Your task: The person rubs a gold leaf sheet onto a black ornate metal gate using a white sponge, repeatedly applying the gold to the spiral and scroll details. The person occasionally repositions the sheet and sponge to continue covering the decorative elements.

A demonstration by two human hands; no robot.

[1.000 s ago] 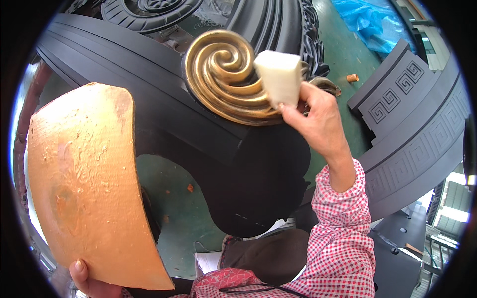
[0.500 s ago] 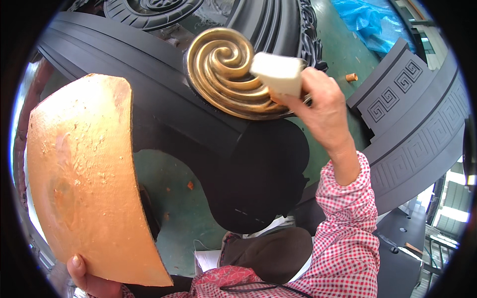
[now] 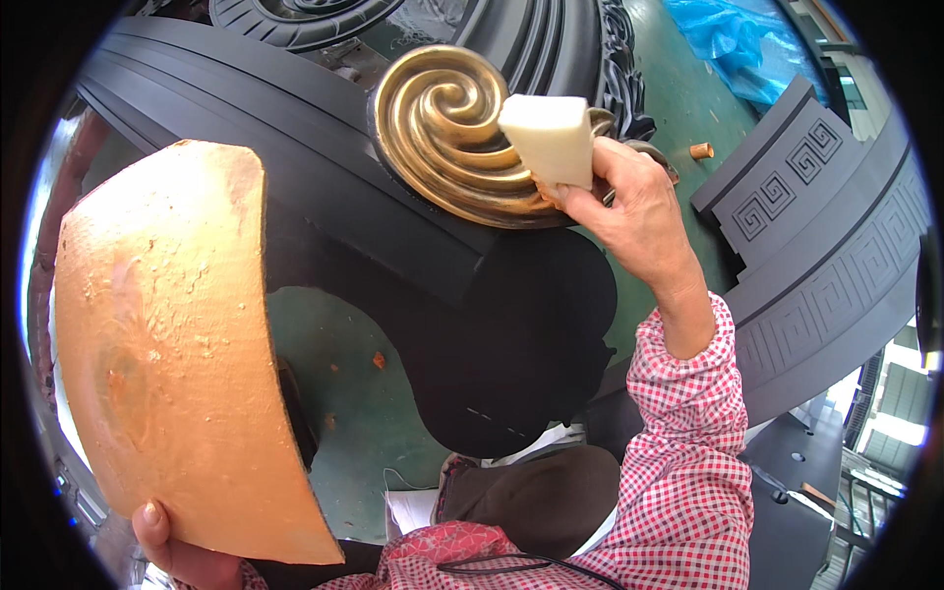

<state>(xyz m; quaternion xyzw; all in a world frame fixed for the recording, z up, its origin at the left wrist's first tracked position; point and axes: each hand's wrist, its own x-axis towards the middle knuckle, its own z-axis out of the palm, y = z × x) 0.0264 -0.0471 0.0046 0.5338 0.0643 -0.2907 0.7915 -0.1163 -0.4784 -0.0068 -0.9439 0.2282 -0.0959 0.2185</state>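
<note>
At the lower left, the left hand (image 3: 187, 559) grips the bottom edge of a large, curved, stiff board coated in bright copper-gold (image 3: 187, 393). Its thumb presses on the coated face; the other fingers are mostly hidden, so how they are set cannot be told. The board stands tilted up along the left side, its surface bumpy, with a darker smear left of its middle. A loose red-and-white checked sleeve (image 3: 683, 442) covers the right forearm.

Beyond the lap, a smooth matte-black panel with a rounded end (image 3: 511, 344) lies above a green floor (image 3: 359, 413). Farther up, the right hand (image 3: 644, 211) pinches a cream-white, tapered sponge block (image 3: 548, 138) between thumb and fingers, narrowed around its lower right part. The sponge's bottom corner is stained orange-brown. It stands in front of the right part of an antique-gold, spiral scroll ornament (image 3: 433, 128); whether they touch cannot be told.

To the right lies a curved dark-grey moulding with square key patterns (image 3: 787, 315). Past the ornament are a small copper-coloured tube (image 3: 701, 151) and a crumpled blue plastic sheet (image 3: 723, 49).
</note>
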